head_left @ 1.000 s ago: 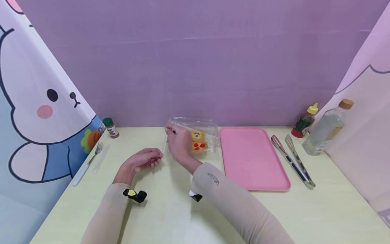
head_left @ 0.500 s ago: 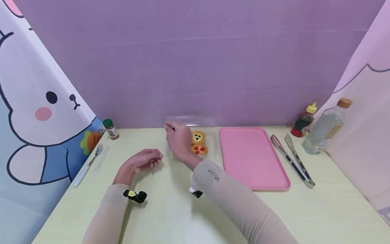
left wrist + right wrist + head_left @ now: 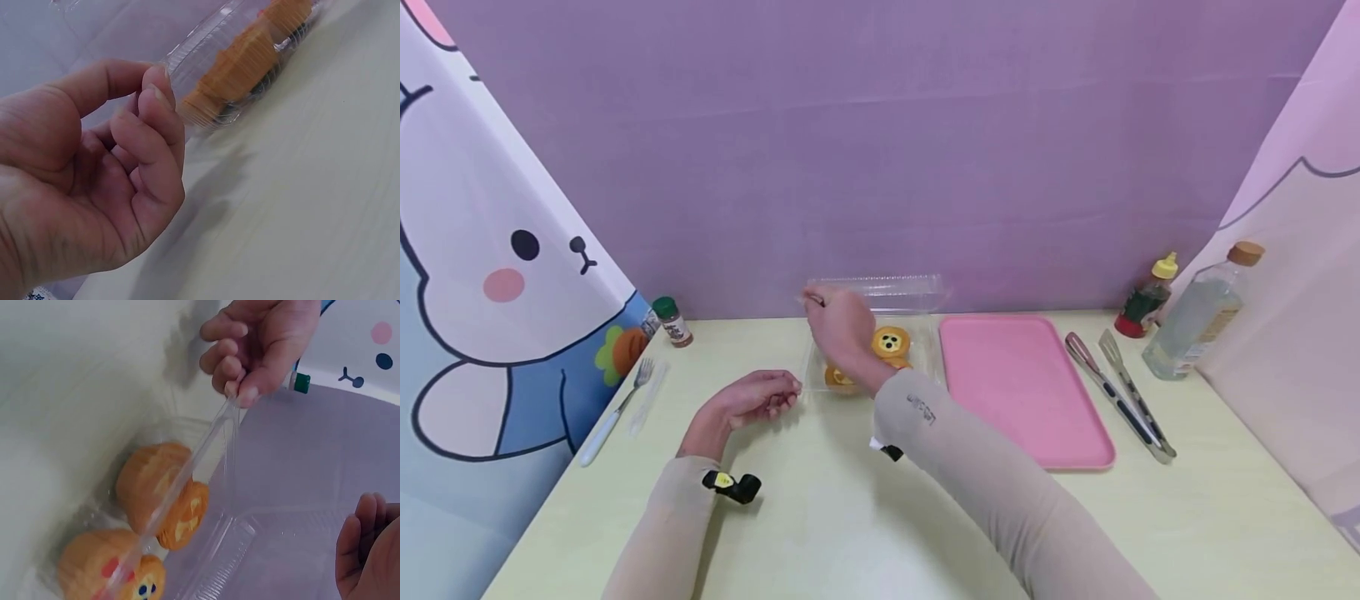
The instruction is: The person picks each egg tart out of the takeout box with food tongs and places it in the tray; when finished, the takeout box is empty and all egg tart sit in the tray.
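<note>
Tray (image 3: 1022, 392) between container (image 3: 927, 354) and tongs (image 3: 1118, 400)

The clear plastic container (image 3: 239, 532) is looking thin and glossy, its ribbed bits catching light. Pink tray (image 3: 1022, 392) is showing smooth, fairly matt plastic. Tongs (image 3: 1118, 400) and fork (image 3: 617, 413) are both showing shiny metal. Tabletop's (image 3: 820, 517) looking smooth, purple backdrop's (image 3: 880, 167) coming across as matt, creased cloth, and the sleeves (image 3: 977, 479) are showing matt, wrinkly fabric.
</note>
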### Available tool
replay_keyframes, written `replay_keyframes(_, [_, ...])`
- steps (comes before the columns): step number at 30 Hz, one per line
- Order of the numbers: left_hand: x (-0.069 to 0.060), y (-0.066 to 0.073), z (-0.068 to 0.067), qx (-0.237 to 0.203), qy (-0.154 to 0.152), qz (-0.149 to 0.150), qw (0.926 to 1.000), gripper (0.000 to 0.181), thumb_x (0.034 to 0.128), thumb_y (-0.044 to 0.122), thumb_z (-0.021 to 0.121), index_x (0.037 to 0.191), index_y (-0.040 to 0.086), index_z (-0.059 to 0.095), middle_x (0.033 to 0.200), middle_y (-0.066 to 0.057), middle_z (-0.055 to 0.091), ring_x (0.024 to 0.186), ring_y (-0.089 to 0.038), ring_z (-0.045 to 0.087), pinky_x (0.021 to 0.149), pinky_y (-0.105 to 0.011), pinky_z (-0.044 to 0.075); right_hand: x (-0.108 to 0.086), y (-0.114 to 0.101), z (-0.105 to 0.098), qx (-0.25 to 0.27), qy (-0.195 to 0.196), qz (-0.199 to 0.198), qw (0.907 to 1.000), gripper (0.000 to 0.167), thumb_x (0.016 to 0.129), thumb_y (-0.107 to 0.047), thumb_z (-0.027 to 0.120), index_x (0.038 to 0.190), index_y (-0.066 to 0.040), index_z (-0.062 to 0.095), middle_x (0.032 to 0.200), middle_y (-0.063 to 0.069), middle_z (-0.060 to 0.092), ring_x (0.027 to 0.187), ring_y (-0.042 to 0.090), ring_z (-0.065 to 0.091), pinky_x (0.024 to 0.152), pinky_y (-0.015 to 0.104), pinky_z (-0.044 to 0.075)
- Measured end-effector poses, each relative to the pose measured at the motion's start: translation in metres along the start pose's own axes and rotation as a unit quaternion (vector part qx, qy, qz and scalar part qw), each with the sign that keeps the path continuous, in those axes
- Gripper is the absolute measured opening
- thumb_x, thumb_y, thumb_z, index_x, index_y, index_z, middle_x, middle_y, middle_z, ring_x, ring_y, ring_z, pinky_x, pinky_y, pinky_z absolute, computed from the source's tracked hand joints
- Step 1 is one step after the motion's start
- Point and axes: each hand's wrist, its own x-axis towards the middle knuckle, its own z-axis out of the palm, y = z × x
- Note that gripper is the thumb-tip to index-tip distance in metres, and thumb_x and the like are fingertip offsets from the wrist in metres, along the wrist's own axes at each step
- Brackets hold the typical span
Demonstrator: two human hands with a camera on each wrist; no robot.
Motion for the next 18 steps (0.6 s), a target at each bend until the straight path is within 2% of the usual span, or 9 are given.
replay_keyframes(5, [0.000, 0.000, -0.001, 0.003, -0.004, 0.003, 1.0000, 0.013, 0.1037, 0.018, 0.052, 0.098, 0.009, 0.059, 0.082, 0.005, 0.062, 0.068, -0.003, 0.053, 0.056, -0.015, 0.044, 0.011, 0.000, -0.002, -0.084, 0.013, -0.056, 0.9948, 0.019, 0.099, -0.031, 0.064, 0.113, -0.028, 0.077, 0.111, -0.008, 0.076, 0.085, 0.007, 0.072, 0.055, 0.023, 0.044])
replay_keyframes(9, [-0.001, 0.001, -0.001, 0.004, -0.001, 0.003, 1.0000, 0.013, 0.1039, 0.018, 0.052, 0.099, 0.009, 0.060, 0.082, 0.005, 0.063, 0.068, -0.004, 0.054, 0.056, -0.015, 0.044, 0.022, -0.002, -0.006, -0.126, -0.016, -0.049, 0.9906, 0.031, 0.100, -0.035, 0.061, 0.129, -0.027, 0.068, 0.125, -0.004, 0.071, 0.105, 0.015, 0.071, 0.072, 0.032, 0.055])
replay_keyframes(13, [-0.002, 0.001, 0.000, 0.003, -0.004, 0.002, 1.0000, 0.013, 0.1037, 0.018, 0.052, 0.099, 0.008, 0.060, 0.083, 0.004, 0.063, 0.068, -0.004, 0.055, 0.056, -0.015, 0.045, 0.032, 0.002, -0.013, -0.136, -0.061, -0.024, 0.9885, 0.053, 0.098, -0.040, 0.062, 0.148, -0.029, 0.049, 0.146, 0.001, 0.057, 0.129, 0.023, 0.058, 0.090, 0.040, 0.055])
replay_keyframes(15, [-0.003, 0.002, 0.001, 0.003, -0.005, 0.000, 1.0000, 0.013, 0.1032, 0.018, 0.053, 0.100, 0.008, 0.060, 0.083, 0.004, 0.063, 0.068, -0.004, 0.055, 0.056, -0.015, 0.045, 0.036, 0.006, -0.018, -0.123, -0.081, -0.016, 0.9890, 0.059, 0.097, -0.038, 0.064, 0.152, -0.030, 0.043, 0.151, 0.001, 0.051, 0.133, 0.024, 0.054, 0.092, 0.040, 0.055])
replay_keyframes(18, [-0.004, 0.002, 0.002, 0.005, -0.002, -0.002, 1.0000, 0.013, 0.1025, 0.019, 0.054, 0.100, 0.008, 0.060, 0.083, 0.004, 0.063, 0.068, -0.004, 0.054, 0.056, -0.015, 0.045, 0.041, 0.015, -0.026, -0.102, -0.095, -0.024, 0.9899, 0.060, 0.096, -0.034, 0.067, 0.151, -0.025, 0.044, 0.153, 0.004, 0.047, 0.135, 0.025, 0.052, 0.097, 0.039, 0.053])
